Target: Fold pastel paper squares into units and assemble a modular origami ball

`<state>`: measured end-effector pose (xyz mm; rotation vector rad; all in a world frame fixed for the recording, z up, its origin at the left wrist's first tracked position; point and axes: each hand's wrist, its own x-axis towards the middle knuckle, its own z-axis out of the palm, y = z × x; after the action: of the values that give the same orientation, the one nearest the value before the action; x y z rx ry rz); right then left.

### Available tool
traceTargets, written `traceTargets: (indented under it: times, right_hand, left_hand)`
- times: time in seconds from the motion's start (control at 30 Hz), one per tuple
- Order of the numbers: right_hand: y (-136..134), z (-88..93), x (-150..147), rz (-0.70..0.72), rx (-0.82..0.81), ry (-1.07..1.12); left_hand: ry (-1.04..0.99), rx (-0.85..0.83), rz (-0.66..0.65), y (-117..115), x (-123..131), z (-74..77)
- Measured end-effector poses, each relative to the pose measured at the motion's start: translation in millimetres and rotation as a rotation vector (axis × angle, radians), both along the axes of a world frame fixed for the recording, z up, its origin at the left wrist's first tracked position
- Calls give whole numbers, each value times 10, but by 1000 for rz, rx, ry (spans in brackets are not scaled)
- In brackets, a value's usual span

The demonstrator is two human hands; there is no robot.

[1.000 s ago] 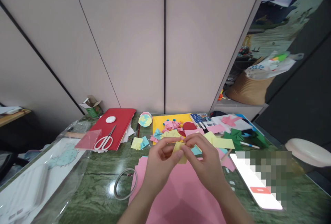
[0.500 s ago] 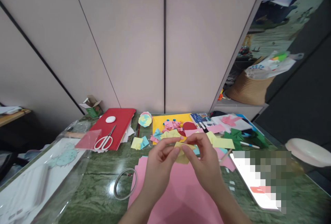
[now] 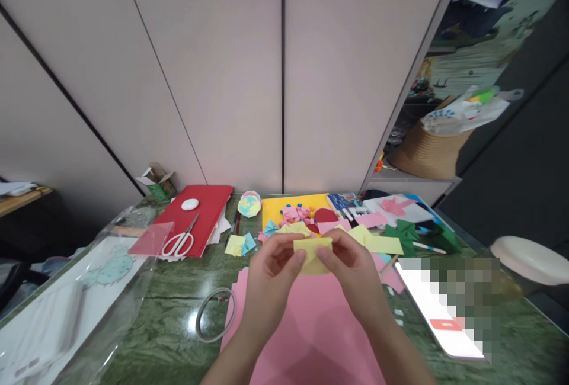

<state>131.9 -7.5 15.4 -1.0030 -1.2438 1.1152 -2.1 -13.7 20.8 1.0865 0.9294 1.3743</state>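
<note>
Between both hands, above a stack of pink paper [image 3: 315, 326], is a small folded piece of yellow paper [image 3: 313, 260]. My left hand [image 3: 271, 269] pinches its left side, thumb in front and fingers behind. Its right side is held the same way by my right hand [image 3: 351, 266]. The fingertips behind the paper are hidden. Just beyond the hands lie more folded yellow papers [image 3: 383, 245] and a yellow-and-blue folded piece [image 3: 240, 245]. A roll of tape [image 3: 216, 315] stands partly on the left edge of the pink stack.
At left, white-handled scissors [image 3: 180, 244] and a white disc [image 3: 189, 204] lie on a red folder [image 3: 200, 195]. Clear plastic [image 3: 128, 308] covers white sheets there. Small pink folded pieces [image 3: 297, 215] rest on yellow card [image 3: 271, 204]. A phone [image 3: 431, 308] is at right.
The yellow paper has been turned from a tilted angle to a flatter, level strip facing me. Both thumbs now press on its front, and my right hand has shifted slightly.
</note>
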Motion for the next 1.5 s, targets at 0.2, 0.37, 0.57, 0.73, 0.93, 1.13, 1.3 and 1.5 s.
traceTargets:
  times: [0.2,0.37,0.57,0.73,0.93,1.13,1.3,1.5]
  right_hand:
    - [-20,31,-23,56,-44,-7]
    - [-13,23,-28,15,-27,-15]
    - [-22,16,-24,0,-15,-22]
    - [-23,-8,-26,-8,-20,11]
    - [-23,-20,-25,-7,-23,21]
    - [-36,-29,-25,-41,-22,15]
    - [-46,-20,-29,-69,-16,-3]
    - [-44,-2,-20,-48,-37,-19]
  left_hand:
    - [32,10,32,1,-3,-11]
    - [62,3,71,-13,-10,-4]
    - [113,14,87,-28,-13,17]
    - [111,33,91,-31,-14,12]
    - [114,29,93,-40,-30,3]
    - [120,27,97,-18,-26,-15]
    - [144,32,116,-21,-25,-19]
    - [152,39,126,-6,-25,-38]
